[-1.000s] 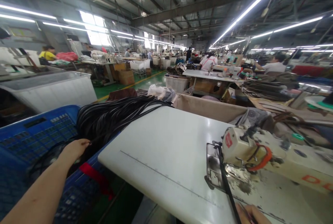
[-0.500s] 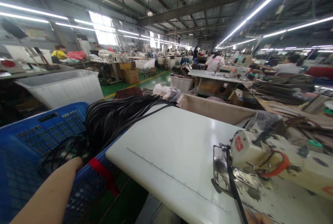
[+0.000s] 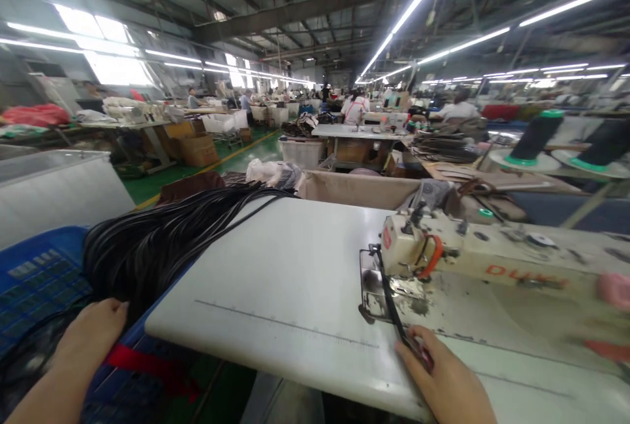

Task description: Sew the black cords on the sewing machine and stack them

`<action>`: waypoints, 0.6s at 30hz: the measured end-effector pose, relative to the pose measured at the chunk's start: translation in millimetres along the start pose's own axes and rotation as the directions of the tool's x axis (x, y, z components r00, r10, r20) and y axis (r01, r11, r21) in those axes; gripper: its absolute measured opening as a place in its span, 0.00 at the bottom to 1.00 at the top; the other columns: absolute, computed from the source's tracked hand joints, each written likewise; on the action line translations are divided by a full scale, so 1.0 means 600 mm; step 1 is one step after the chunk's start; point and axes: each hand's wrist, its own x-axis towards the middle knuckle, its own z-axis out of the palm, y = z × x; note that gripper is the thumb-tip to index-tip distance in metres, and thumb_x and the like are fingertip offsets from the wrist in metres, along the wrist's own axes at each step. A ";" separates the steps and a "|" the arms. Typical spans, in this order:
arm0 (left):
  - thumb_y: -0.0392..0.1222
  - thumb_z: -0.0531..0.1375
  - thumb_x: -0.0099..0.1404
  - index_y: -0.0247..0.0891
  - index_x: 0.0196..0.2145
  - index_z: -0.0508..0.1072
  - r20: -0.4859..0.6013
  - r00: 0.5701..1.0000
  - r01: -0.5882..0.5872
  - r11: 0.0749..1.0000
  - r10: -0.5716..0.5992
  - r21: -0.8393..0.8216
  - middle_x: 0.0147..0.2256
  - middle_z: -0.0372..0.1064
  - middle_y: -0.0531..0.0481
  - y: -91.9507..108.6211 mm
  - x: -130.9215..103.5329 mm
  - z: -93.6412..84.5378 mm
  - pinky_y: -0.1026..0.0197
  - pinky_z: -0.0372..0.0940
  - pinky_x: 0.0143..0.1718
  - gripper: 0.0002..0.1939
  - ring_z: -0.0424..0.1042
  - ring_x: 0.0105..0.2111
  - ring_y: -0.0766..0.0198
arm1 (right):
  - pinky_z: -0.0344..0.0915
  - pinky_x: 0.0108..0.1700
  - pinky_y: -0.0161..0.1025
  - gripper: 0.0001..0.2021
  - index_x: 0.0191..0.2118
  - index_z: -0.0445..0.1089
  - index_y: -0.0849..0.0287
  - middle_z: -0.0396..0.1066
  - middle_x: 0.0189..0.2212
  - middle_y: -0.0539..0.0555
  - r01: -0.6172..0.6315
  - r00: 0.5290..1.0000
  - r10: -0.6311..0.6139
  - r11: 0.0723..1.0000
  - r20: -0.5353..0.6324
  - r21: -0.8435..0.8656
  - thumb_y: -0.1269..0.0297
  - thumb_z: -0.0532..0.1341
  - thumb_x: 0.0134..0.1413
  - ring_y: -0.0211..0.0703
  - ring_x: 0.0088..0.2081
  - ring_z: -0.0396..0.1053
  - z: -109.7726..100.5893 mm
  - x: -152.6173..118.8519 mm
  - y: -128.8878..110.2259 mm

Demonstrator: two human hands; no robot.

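Right hand (image 3: 443, 378) fingers pinched black strap (image 3: 391, 306) under sewing machine (image 3: 418, 250), unsewn; left hand (image 3: 93, 339) fingers loose on strap bundle (image 3: 162, 247)

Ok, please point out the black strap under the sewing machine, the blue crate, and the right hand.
black strap (image 3: 388, 293), head view, its middle stretch.
blue crate (image 3: 34, 276), head view, inner wall.
right hand (image 3: 443, 378), head view, back of hand.

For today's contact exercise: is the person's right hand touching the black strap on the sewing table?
Touching. The head view shows the right hand with its fingers pressed onto the near end of the black strap, no gap between them.
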 end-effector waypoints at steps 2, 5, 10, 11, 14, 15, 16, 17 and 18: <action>0.54 0.47 0.64 0.43 0.22 0.67 -0.072 0.987 -0.145 0.989 0.143 -0.018 0.26 0.73 0.46 0.057 0.005 0.016 0.46 0.68 0.49 0.19 0.75 0.38 0.48 | 0.70 0.40 0.45 0.23 0.50 0.71 0.52 0.80 0.40 0.55 0.000 1.000 0.000 0.999 -0.005 -0.035 0.42 0.51 0.63 0.55 0.39 0.78 0.001 -0.001 -0.009; 0.54 0.52 0.62 0.42 0.30 0.70 -0.198 0.905 -0.422 0.857 0.377 -0.296 0.35 0.76 0.42 0.188 -0.016 0.058 0.38 0.65 0.56 0.15 0.74 0.44 0.44 | 0.69 0.40 0.44 0.18 0.48 0.72 0.51 0.79 0.42 0.54 0.006 0.999 -0.007 0.999 -0.040 -0.036 0.47 0.52 0.66 0.52 0.39 0.77 0.007 -0.001 -0.013; 0.47 0.54 0.66 0.40 0.50 0.74 -0.091 0.756 -0.591 0.616 0.648 -0.522 0.48 0.76 0.45 0.436 -0.116 0.156 0.53 0.72 0.50 0.18 0.76 0.46 0.57 | 0.69 0.39 0.41 0.14 0.51 0.71 0.53 0.76 0.45 0.54 0.025 0.997 -0.030 0.997 -0.076 -0.069 0.57 0.58 0.64 0.48 0.40 0.77 0.017 -0.004 -0.023; 0.46 0.56 0.66 0.39 0.53 0.72 -0.054 0.715 -0.567 0.533 0.697 -0.627 0.50 0.75 0.43 0.481 -0.139 0.172 0.52 0.71 0.52 0.20 0.75 0.49 0.57 | 0.70 0.40 0.41 0.15 0.53 0.71 0.54 0.76 0.47 0.55 0.026 0.997 -0.032 0.996 -0.067 -0.083 0.60 0.59 0.63 0.49 0.41 0.78 0.018 -0.005 -0.026; 0.45 0.62 0.63 0.40 0.61 0.68 0.037 0.640 -0.407 0.379 0.768 -0.831 0.53 0.73 0.41 0.601 -0.196 0.201 0.51 0.71 0.53 0.29 0.74 0.50 0.56 | 0.71 0.45 0.43 0.21 0.60 0.68 0.56 0.76 0.52 0.57 0.032 0.999 -0.035 0.996 -0.033 -0.089 0.65 0.59 0.62 0.52 0.45 0.78 0.021 -0.006 -0.032; 0.45 0.64 0.62 0.39 0.63 0.66 0.048 0.623 -0.360 0.341 0.780 -0.868 0.53 0.72 0.40 0.634 -0.210 0.205 0.51 0.71 0.52 0.32 0.74 0.50 0.55 | 0.71 0.45 0.43 0.23 0.62 0.66 0.57 0.76 0.52 0.58 0.029 0.999 -0.031 0.997 -0.025 -0.078 0.65 0.59 0.62 0.52 0.46 0.78 0.024 -0.006 -0.030; 0.45 0.64 0.62 0.38 0.64 0.65 0.058 0.622 -0.317 0.319 0.781 -0.893 0.53 0.72 0.39 0.663 -0.219 0.206 0.52 0.71 0.51 0.34 0.74 0.50 0.56 | 0.71 0.45 0.42 0.24 0.64 0.65 0.57 0.77 0.50 0.58 0.024 0.999 -0.025 0.998 -0.024 -0.065 0.65 0.58 0.63 0.52 0.45 0.79 0.027 -0.006 -0.027; 0.45 0.65 0.62 0.37 0.64 0.65 0.061 0.627 -0.288 0.304 0.776 -0.908 0.53 0.72 0.39 0.687 -0.225 0.206 0.54 0.71 0.49 0.34 0.74 0.48 0.56 | 0.71 0.45 0.42 0.26 0.66 0.63 0.57 0.78 0.49 0.58 0.022 0.999 -0.024 0.998 -0.026 -0.054 0.64 0.58 0.63 0.52 0.44 0.79 0.033 -0.006 -0.022; 0.44 0.64 0.62 0.37 0.63 0.67 0.059 0.636 -0.273 0.295 0.769 -0.916 0.51 0.73 0.39 0.706 -0.228 0.204 0.55 0.71 0.47 0.31 0.74 0.46 0.57 | 0.71 0.45 0.42 0.26 0.67 0.63 0.57 0.79 0.47 0.58 0.025 0.999 -0.026 0.999 -0.028 -0.047 0.64 0.58 0.64 0.52 0.44 0.79 0.039 -0.005 -0.015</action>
